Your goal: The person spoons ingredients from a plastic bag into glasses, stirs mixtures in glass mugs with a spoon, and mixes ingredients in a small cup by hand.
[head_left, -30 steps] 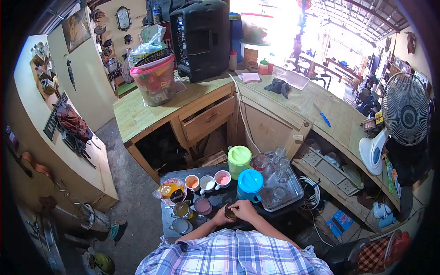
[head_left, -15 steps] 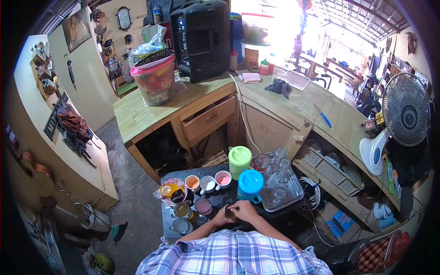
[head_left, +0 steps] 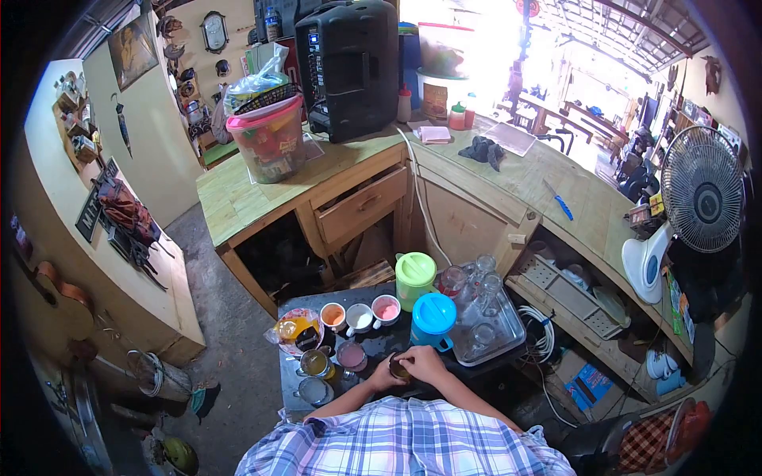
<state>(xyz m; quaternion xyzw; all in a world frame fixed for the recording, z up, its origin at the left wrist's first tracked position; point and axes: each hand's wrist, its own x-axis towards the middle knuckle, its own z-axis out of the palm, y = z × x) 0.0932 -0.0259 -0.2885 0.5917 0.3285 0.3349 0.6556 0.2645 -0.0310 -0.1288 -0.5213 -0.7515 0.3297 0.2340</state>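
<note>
My left hand (head_left: 383, 376) is wrapped round a small glass (head_left: 399, 370) with something dark in it, close to my body at the table's near edge. Over the rim of that glass bends my right hand (head_left: 424, 365), its fingers closed together; what they pinch is hidden. Just beyond stands a blue lidded pitcher (head_left: 434, 317), with a green lidded pitcher (head_left: 415, 282) behind it. Left of my hands are a glass mug of purplish drink (head_left: 352, 356), a mug of yellow-brown liquid (head_left: 315, 364) and a greyish glass mug (head_left: 314, 391).
White cups with orange (head_left: 333, 316), white (head_left: 359, 318) and pink contents (head_left: 386, 309) line the dark table (head_left: 290, 381). A plate with packets (head_left: 300, 329) sits left. A metal tray (head_left: 512, 337) holds several glasses. A wooden counter (head_left: 230, 208) stands behind, bearing a blue-handled knife (head_left: 563, 208).
My right hand has shifted very slightly over the glass. The left hand, the glass and the things on the table keep their places.
</note>
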